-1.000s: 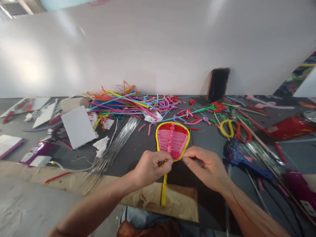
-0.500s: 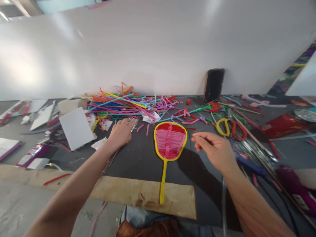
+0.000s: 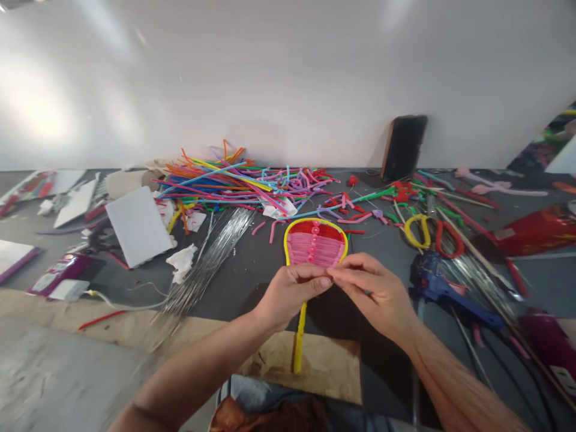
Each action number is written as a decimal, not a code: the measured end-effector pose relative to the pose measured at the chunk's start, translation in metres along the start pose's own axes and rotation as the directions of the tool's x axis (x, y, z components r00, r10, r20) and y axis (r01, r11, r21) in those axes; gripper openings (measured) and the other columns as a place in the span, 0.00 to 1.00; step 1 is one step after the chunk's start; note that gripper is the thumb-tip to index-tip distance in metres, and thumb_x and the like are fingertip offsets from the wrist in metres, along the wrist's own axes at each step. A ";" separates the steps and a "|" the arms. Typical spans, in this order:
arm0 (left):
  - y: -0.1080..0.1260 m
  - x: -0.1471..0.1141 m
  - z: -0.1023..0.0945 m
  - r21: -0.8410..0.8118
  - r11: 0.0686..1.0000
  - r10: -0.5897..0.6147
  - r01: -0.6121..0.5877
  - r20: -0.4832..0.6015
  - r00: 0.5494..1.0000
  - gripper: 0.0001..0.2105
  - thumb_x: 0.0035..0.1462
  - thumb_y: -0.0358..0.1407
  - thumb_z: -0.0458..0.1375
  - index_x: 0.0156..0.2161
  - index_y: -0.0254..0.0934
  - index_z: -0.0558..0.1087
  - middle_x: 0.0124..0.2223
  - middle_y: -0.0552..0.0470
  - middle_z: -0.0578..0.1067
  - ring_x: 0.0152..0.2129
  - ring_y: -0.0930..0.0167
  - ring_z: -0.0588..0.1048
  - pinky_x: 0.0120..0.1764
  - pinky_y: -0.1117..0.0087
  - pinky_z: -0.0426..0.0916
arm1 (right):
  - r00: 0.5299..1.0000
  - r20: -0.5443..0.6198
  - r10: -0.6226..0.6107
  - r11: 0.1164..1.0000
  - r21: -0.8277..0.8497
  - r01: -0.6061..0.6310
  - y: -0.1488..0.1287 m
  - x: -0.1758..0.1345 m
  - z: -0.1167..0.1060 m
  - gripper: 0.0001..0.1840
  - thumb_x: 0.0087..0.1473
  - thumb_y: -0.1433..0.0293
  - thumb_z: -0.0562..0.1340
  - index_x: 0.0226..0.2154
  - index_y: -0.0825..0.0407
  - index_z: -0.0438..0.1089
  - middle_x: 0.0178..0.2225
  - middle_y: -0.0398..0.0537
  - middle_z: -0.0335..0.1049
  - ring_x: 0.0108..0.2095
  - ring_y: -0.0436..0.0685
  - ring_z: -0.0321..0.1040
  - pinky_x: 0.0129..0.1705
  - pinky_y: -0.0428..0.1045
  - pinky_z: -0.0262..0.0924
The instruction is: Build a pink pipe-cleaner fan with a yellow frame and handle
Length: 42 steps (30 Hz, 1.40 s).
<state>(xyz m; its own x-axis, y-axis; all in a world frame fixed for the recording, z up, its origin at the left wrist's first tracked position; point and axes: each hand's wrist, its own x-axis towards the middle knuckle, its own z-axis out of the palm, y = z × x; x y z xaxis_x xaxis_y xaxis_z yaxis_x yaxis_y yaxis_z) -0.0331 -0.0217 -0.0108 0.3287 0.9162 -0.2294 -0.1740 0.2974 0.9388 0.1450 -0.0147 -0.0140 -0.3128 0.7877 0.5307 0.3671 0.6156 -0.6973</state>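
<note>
My left hand [image 3: 290, 294] and my right hand [image 3: 375, 294] meet fingertip to fingertip over the lower part of a paddle-shaped fan [image 3: 317, 247]. Both hands are closed in a pinch; whatever is between the fingers is too small or hidden to make out. The fan has a yellow fuzzy rim, pink and red rows inside, a line of pink beads down its middle and a yellow handle [image 3: 298, 348]. It lies on the dark table, its handle over a brown board [image 3: 333, 360]. My hands cover the fan's lower edge.
Colourful pipe cleaners [image 3: 211, 180] are heaped at the back, with a bundle of thin metal wires [image 3: 211, 264] at left. A phone [image 3: 404, 148] leans on the white wall. To the right lie scissors [image 3: 417, 231], a blue glue gun [image 3: 450, 288] and a red can [image 3: 537, 228].
My left hand has left the wire bundle and come right to the fan. My right hand has moved slightly left and down, and the fingertips of both now meet.
</note>
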 end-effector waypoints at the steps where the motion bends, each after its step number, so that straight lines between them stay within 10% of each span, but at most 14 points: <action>1: -0.002 0.001 -0.001 -0.054 0.998 -0.018 0.017 -0.026 1.000 0.13 0.48 0.42 0.67 0.35 0.32 0.80 0.33 0.48 0.78 0.32 0.70 0.73 0.40 0.69 0.65 | 1.000 0.011 -0.027 0.999 -0.032 0.027 -0.001 0.000 0.001 0.16 0.57 0.75 0.60 0.44 0.43 0.76 0.35 0.47 0.72 0.36 0.51 0.71 0.36 0.47 0.68; 15: -0.001 0.004 -0.004 -0.324 0.937 -0.143 0.132 -0.010 0.990 0.13 0.39 0.39 0.72 0.26 0.31 0.78 0.24 0.53 0.73 0.23 0.78 0.68 0.31 0.74 0.60 | 1.000 -0.003 -0.024 0.997 -0.071 0.023 -0.004 -0.002 0.006 0.17 0.58 0.77 0.59 0.46 0.46 0.74 0.38 0.47 0.77 0.38 0.52 0.73 0.40 0.47 0.69; 20: 0.003 0.003 -0.005 -0.299 0.944 -0.157 0.140 -0.033 0.987 0.14 0.36 0.39 0.73 0.25 0.31 0.77 0.23 0.53 0.72 0.22 0.77 0.67 0.30 0.73 0.59 | 0.988 -0.072 0.137 0.965 -0.215 -0.150 0.010 0.002 -0.009 0.10 0.60 0.70 0.58 0.39 0.49 0.76 0.35 0.48 0.76 0.35 0.54 0.74 0.41 0.49 0.69; 27: 0.003 0.004 -0.008 -0.190 0.979 -0.084 0.070 -0.064 0.994 0.14 0.38 0.40 0.72 0.25 0.32 0.77 0.23 0.54 0.72 0.22 0.77 0.66 0.30 0.74 0.59 | 0.954 -0.227 0.194 0.858 -0.433 -0.278 0.023 0.003 -0.056 0.24 0.57 0.62 0.58 0.56 0.48 0.64 0.53 0.59 0.63 0.51 0.65 0.65 0.42 0.58 0.69; 33: 0.001 0.005 -0.013 -0.109 0.994 -0.005 -0.001 -0.049 0.999 0.12 0.45 0.41 0.68 0.27 0.33 0.76 0.24 0.55 0.70 0.24 0.77 0.65 0.31 0.74 0.59 | 0.898 -0.301 0.321 0.651 -0.619 -0.440 0.003 -0.061 -0.095 0.16 0.59 0.59 0.54 0.43 0.50 0.69 0.39 0.56 0.70 0.35 0.62 0.69 0.37 0.58 0.67; 42: -0.003 -0.008 0.001 0.216 0.971 0.060 -0.101 0.187 0.980 0.09 0.52 0.39 0.63 0.29 0.34 0.75 0.29 0.53 0.71 0.27 0.75 0.66 0.33 0.73 0.61 | 0.910 -0.198 0.364 0.345 -0.879 -0.329 0.031 -0.101 -0.097 0.21 0.58 0.66 0.54 0.53 0.55 0.63 0.46 0.63 0.70 0.46 0.71 0.66 0.45 0.64 0.61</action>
<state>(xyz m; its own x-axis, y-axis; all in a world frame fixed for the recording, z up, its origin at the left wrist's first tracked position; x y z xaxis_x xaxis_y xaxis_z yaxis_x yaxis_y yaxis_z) -0.0342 -0.0297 -0.0113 0.4857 0.8658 -0.1204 -0.0016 0.1386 0.9903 0.2728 -0.0726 -0.0424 0.0220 0.9456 0.3245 0.9996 -0.0262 0.0085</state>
